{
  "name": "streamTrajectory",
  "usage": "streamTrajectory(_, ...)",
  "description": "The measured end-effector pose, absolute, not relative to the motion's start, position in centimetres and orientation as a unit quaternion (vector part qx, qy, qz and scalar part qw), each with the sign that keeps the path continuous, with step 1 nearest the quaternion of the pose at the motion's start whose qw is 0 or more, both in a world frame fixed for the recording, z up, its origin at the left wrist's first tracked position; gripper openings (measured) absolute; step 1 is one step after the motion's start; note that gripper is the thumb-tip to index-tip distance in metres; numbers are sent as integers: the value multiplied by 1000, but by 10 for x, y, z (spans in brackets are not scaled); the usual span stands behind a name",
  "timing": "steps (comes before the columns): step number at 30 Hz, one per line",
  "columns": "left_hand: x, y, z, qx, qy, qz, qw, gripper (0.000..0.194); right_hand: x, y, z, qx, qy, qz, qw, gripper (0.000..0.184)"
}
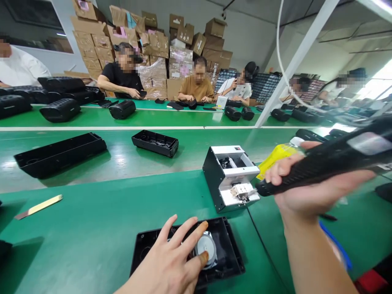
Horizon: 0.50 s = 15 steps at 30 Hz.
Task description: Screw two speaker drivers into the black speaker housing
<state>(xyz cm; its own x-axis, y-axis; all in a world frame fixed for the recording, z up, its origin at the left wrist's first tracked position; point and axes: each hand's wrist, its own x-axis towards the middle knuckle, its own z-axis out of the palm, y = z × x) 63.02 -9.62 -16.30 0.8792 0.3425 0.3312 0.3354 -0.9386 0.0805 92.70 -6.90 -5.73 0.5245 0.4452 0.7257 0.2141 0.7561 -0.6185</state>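
My left hand (171,261) lies flat, fingers spread, on a black plastic housing (228,255) at the near edge of the green bench; a round silver speaker part (206,247) sits inside it under my fingertips. My right hand (309,192) is closed around a black electric screwdriver (324,165), held level, with its tip at the outlet of a small grey and white screw feeder box (229,175).
Two more black housings, a long one (59,153) and a short one (155,143), lie on the conveyor belt behind. A metal strip (38,206) lies at left. A yellow bottle (277,157) stands behind my right hand. Several people sit at the far bench before stacked cartons.
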Motion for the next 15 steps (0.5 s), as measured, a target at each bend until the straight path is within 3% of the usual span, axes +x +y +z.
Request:
streamTrajectory(6, 628, -86, -169, 963, 187, 191, 15, 17, 915, -71, -72, -367, -482, 129, 785, 77)
streamTrajectory(11, 624, -84, -168, 963, 204, 145, 102, 45, 917, -72, -75, -376, -473, 143, 784, 78)
streamTrajectory(15, 622, -85, -139, 965, 214, 62, 140, 68, 918, -80, -76, -387, -468, 161, 778, 84)
